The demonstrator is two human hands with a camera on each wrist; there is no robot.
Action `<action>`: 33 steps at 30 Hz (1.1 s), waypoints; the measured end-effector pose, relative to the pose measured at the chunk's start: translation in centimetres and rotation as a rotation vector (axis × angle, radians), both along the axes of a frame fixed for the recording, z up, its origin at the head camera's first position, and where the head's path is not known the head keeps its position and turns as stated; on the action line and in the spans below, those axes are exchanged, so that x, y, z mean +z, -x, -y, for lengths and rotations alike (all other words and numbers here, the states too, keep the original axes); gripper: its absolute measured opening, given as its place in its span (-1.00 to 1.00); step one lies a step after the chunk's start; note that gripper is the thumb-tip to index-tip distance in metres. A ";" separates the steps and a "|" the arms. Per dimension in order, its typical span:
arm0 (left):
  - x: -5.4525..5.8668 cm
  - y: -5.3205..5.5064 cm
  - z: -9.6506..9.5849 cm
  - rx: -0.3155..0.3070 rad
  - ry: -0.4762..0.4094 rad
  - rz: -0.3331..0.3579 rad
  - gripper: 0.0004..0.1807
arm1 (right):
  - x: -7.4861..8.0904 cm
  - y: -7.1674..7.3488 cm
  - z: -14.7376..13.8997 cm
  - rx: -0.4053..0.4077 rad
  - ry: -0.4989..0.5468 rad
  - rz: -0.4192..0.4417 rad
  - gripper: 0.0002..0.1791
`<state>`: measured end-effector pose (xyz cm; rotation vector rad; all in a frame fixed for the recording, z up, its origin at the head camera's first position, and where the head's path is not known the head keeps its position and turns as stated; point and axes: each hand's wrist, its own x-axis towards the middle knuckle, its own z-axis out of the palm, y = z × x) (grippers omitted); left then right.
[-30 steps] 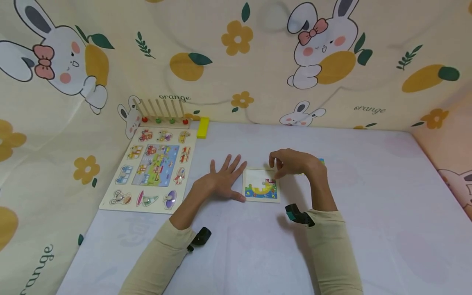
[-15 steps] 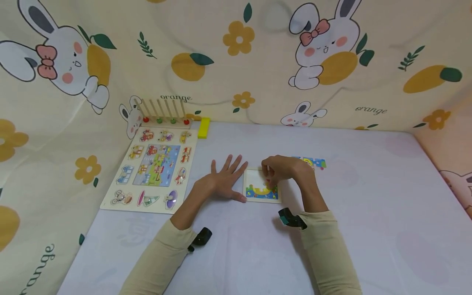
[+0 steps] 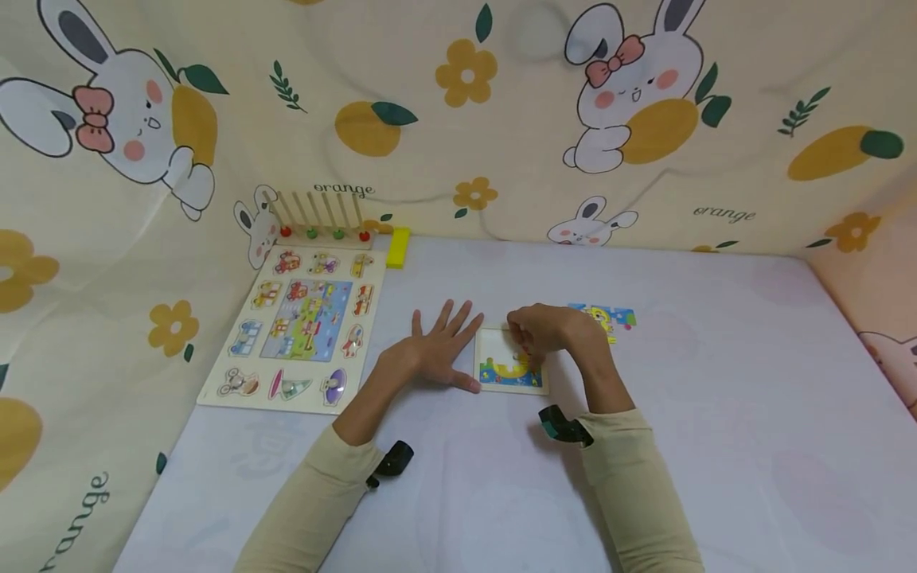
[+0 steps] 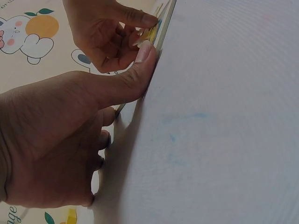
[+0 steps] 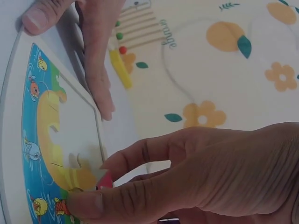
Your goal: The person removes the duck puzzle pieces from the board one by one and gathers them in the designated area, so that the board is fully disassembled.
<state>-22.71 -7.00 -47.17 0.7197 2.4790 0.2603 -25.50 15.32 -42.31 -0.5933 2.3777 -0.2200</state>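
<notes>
A small square jigsaw tray (image 3: 494, 342) lies mid-table, its lower part filled with blue and yellow pieces showing fish. My left hand (image 3: 430, 356) is spread flat at its left, the thumb (image 4: 145, 53) resting on the tray's edge. Over the tray's right side, my right hand (image 3: 546, 328) pinches a jigsaw piece (image 5: 105, 180) between thumb and forefinger. Red and pale parts of that piece show in the right wrist view; the fingers hide the rest. Several loose jigsaw pieces (image 3: 622, 317) lie behind the right hand, partly covered by it.
At the left lies a large picture puzzle board (image 3: 208, 394) with vehicles and toys. Behind it stands a rack of thin rods (image 3: 322, 211) with red and green beads, beside a yellow block (image 3: 397, 248). A printed cloth (image 3: 401, 72) hangs behind the table.
My right hand has moved left and lowered over the tray's right side, uncovering more of the loose pieces. In the last half second it barely shifts. The left hand stays put.
</notes>
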 end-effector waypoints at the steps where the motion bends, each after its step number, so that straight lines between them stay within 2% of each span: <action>1: 0.0 0.0 0.0 -0.001 0.002 -0.004 0.29 | 0.0 0.0 -0.1 0.006 0.002 -0.002 -0.63; 7: 0.1 0.2 0.0 0.006 0.008 -0.004 0.29 | 0.5 0.2 -0.6 0.063 0.057 -0.006 -0.82; 12: 0.2 0.2 -0.1 0.005 0.011 -0.003 0.29 | 0.8 0.1 -0.9 0.073 0.093 0.005 -0.92; 19: 0.1 0.2 -0.1 -0.002 0.013 0.001 0.28 | 0.8 0.1 -0.9 0.063 0.097 0.027 -0.97; 27: 0.0 0.2 -0.1 -0.006 0.023 -0.004 0.29 | 0.2 0.3 -1.0 0.048 0.122 0.046 -0.89; 33: 0.1 0.0 0.0 -0.008 0.021 0.000 0.29 | 0.3 0.3 -1.1 0.051 0.100 0.039 -0.98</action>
